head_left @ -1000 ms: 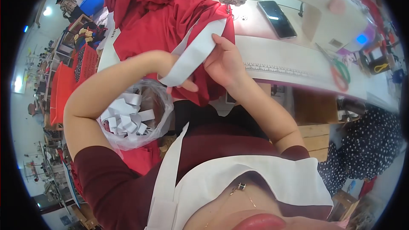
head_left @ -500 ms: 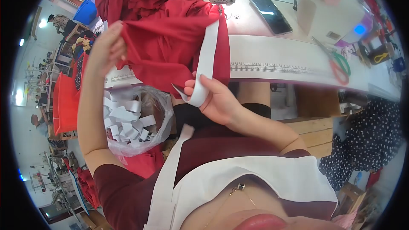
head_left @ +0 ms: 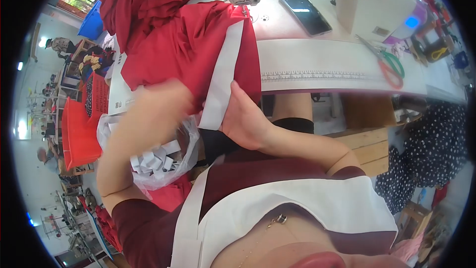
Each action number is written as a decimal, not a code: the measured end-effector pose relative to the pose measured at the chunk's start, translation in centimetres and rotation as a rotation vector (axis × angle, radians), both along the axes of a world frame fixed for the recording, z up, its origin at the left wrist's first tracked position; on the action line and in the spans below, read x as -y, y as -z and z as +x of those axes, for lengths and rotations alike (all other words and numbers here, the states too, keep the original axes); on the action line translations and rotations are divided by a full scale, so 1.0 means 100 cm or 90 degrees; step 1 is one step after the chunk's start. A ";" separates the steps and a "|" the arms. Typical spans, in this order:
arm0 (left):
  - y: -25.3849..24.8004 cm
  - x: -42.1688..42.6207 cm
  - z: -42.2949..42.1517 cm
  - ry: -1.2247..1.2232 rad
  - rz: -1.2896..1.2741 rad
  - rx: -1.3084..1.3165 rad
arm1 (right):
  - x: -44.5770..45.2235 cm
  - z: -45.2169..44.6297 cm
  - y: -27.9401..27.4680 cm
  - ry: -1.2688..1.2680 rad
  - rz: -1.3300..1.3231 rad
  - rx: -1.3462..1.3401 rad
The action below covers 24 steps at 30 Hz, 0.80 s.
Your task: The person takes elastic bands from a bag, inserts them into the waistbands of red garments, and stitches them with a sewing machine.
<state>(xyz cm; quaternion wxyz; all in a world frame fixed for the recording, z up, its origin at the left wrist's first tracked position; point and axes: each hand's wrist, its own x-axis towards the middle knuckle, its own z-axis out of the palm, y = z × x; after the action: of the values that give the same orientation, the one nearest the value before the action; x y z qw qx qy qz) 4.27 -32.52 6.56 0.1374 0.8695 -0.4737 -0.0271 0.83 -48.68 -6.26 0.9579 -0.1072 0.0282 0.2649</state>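
And here's the clear plastic bag, one of it, below the table edge with a jumble of white pieces inside, too overlapped to count, and the left forearm cutting across, hiding part of it! Off to the left, two red containers: a red tub, contents unclear, and a red basket with dark dotted cloth showing in it. Above them sits one blue bin, its inside out of sight. Now the count on the table: one sewing machine, one phone, one pair of scissors with a red and a green handle. One long white strip lies on the red cloth, running from near the needle down to the right hand, which holds its lower end, thumb against the edge. The left hand is a blur over the lower edge of the red cloth; can't tell whether it grips anything! A printed ruler scale runs along the front of the table; dotted fabric heaps at far right, and two people appear in the left background.
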 end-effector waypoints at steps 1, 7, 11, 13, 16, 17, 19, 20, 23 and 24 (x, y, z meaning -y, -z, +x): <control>0.006 0.016 -0.013 -0.011 0.146 -0.157 | 0.001 0.000 -0.007 0.006 0.023 -0.023; 0.039 0.029 0.048 -0.299 -0.160 -0.502 | -0.004 0.001 0.024 0.145 -0.233 0.065; 0.081 0.052 0.082 -0.395 -0.453 -0.921 | 0.011 0.010 0.027 0.190 -0.363 0.252; 0.094 0.063 0.082 -0.419 -0.454 -0.951 | 0.014 0.010 0.030 0.187 -0.399 0.286; 0.098 0.070 0.073 -0.464 -0.412 -0.977 | 0.017 0.007 0.039 0.188 -0.409 0.318; 0.099 0.071 0.069 -0.473 -0.400 -0.979 | 0.019 0.005 0.041 0.175 -0.430 0.325; 0.100 0.071 0.067 -0.495 -0.368 -0.974 | 0.023 0.004 0.043 0.155 -0.448 0.330; 0.100 0.073 0.065 -0.501 -0.371 -0.977 | 0.027 0.005 0.044 0.121 -0.495 0.351; 0.100 0.073 0.064 -0.503 -0.385 -0.934 | 0.061 0.021 0.033 0.061 -0.751 0.510; 0.103 0.070 0.067 -0.456 -0.387 -0.962 | 0.077 0.033 0.028 0.043 -0.961 0.650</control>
<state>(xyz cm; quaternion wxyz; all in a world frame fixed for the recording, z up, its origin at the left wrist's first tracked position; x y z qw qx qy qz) 11.01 -39.50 -3.77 0.6383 0.6413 0.0568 -0.4221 4.15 -56.42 -9.04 0.5365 -0.8089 -0.2305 0.0679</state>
